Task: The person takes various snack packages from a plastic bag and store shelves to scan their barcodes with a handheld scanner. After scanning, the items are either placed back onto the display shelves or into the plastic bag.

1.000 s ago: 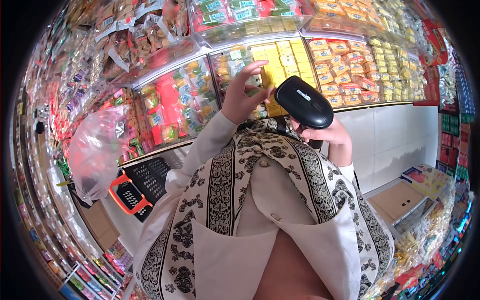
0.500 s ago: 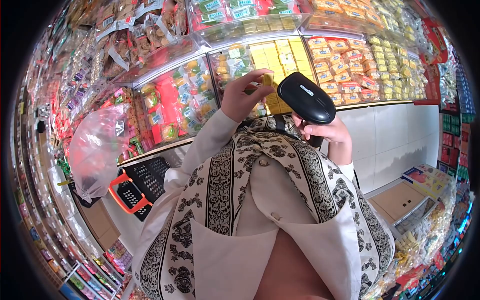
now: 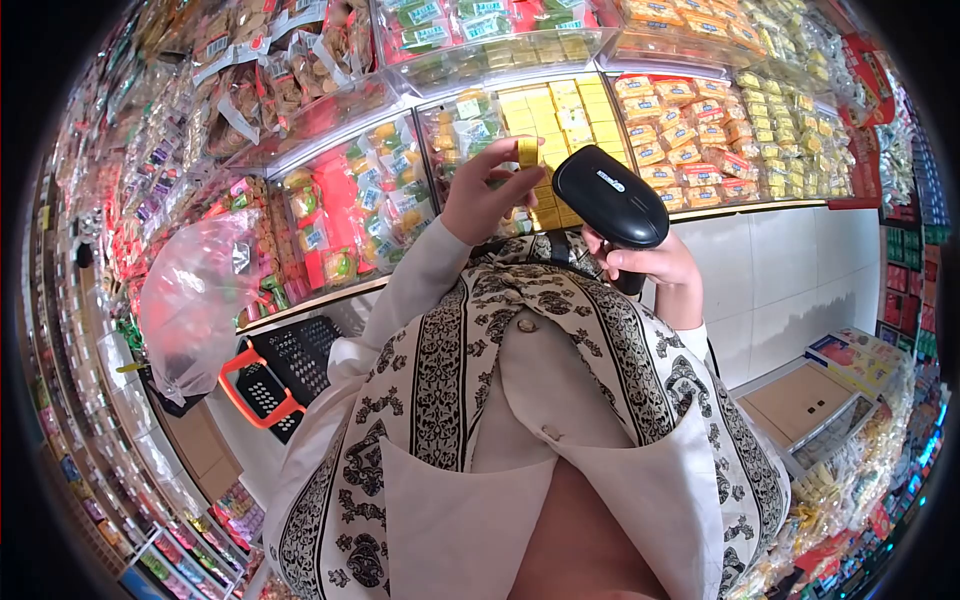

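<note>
Between the thumb and fingers of my left hand [image 3: 487, 192] is a small yellow box [image 3: 528, 151], held up over the shelf. My right hand [image 3: 660, 262] grips the handle of a black barcode scanner [image 3: 612, 198], whose broad head points toward the shelf and lies just right of the small box. Much of the scanner's handle is hidden by its head and my fingers. Beyond both hands, rows of matching yellow boxes [image 3: 575, 110] fill one shelf compartment.
Right of the yellow boxes lie orange-and-red wrapped packets [image 3: 690, 140]; green-and-white packets [image 3: 375, 185] lie left. A clear plastic bag [image 3: 195, 300] hangs at the left, above a black basket with an orange handle [image 3: 262, 385]. A cardboard box [image 3: 800, 405] stands low at the right.
The small yellow box has tilted in my left fingers and moved slightly up and left, showing a brighter face. The scanner has shifted barely at all.
</note>
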`<state>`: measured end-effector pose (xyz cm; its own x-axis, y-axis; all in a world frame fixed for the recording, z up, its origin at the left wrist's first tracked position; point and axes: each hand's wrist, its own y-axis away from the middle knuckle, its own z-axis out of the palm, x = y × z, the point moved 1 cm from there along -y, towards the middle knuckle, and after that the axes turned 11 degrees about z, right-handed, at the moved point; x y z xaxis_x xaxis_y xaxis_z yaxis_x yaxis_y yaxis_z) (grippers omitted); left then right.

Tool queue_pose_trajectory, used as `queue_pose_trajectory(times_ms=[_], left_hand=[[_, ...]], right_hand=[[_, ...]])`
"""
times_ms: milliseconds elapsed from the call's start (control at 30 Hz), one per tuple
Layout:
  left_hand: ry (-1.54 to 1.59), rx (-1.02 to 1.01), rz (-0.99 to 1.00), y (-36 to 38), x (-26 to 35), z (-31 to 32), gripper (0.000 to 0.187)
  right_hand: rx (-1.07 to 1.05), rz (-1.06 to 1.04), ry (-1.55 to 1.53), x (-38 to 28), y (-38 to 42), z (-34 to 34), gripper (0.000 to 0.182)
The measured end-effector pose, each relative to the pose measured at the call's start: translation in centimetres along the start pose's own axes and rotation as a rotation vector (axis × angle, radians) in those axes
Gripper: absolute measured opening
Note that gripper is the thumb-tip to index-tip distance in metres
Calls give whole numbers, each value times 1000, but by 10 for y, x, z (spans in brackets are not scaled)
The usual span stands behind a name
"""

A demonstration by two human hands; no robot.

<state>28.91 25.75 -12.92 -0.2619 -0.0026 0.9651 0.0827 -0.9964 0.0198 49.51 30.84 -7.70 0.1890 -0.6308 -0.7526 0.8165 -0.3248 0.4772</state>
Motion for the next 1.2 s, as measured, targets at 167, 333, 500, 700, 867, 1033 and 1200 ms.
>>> queue_pose_trajectory(times_ms=[167,333,500,700,867,1033,1200], left_hand=[[422,-70,-57,0,3,-4,42],[405,-98,58,2,2,-2,56],[377,-69,47,2,6,-7,59],[81,-148,285,-1,1,-3,49],[-86,-257,313,-4,4,-15,48],[-149,-265,321,-8,5,-19,47],[-333,-249,287,-10,8,-17,43]], right_hand=[[-12,-4,25,1,-1,1,33],[-16,5,28,0,-1,3,33],[-8,-6,31,4,-1,2,32],[-59,8,18,5,-1,2,32],[-52,-23,149,6,0,2,38],[64,12,237,-10,9,13,45],[56,-18,383,-6,3,15,41]])
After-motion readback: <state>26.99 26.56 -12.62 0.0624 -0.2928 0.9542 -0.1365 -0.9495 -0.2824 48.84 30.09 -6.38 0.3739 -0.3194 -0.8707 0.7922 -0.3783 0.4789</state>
